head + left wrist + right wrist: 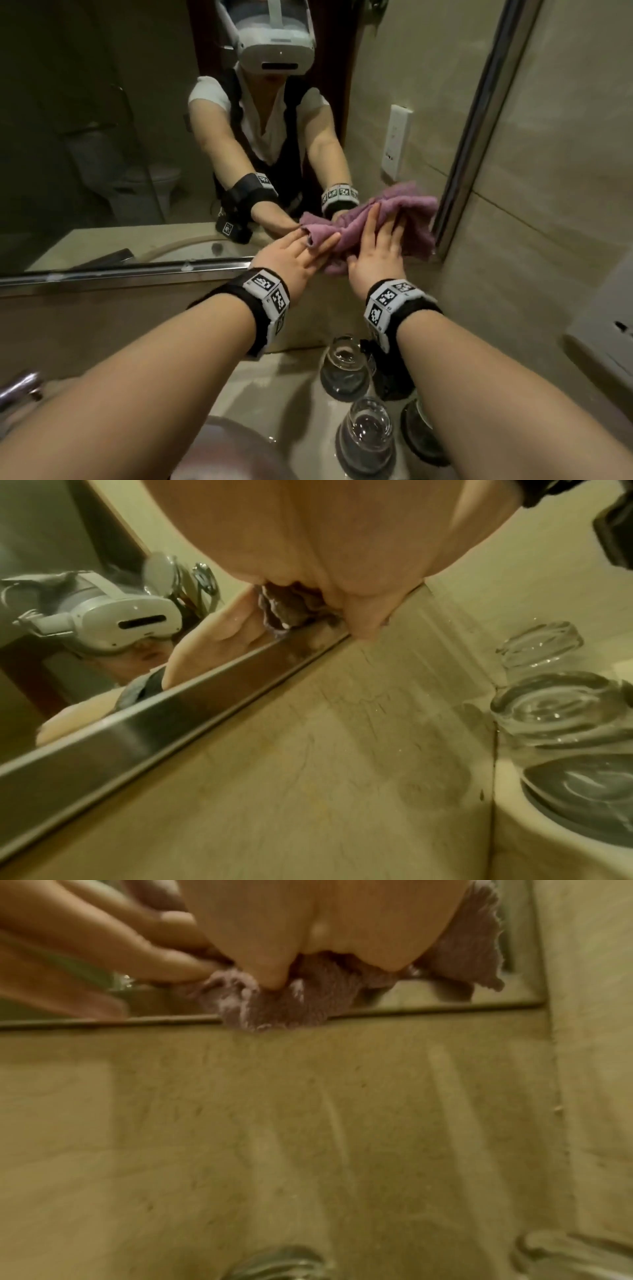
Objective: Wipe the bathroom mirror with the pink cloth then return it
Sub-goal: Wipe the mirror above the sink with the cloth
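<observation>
Here, much of the soft pink cloth (383,219) is hiding under two hands, so its full shape is hard to make out. It is lying bunched up against the big wall mirror with the shiny metal frame (102,137), down in the mirror's lower right corner, and its bottom edge is hanging just over the frame. The right hand (376,253) is pressing flat on the cloth with its fingers straight and a little apart. The left hand (294,257) is touching the cloth's left end; its fingers are reaching out mostly straight, and the cloth is covering some fingertips, so I cannot tell if they are pinching it. In the left wrist view the palm is filling the top and only a dark bit of cloth is peeking out. The right wrist view is blurry.

Below the hands, on the pale stone counter (267,383), three clear round drinking glasses (344,368) are sitting close together. They are looking see-through, and I cannot tell if anything is in them. The right arm is covering part of one glass. A shiny metal tap (20,387) is cut off at the left edge, and it is blurry.
</observation>
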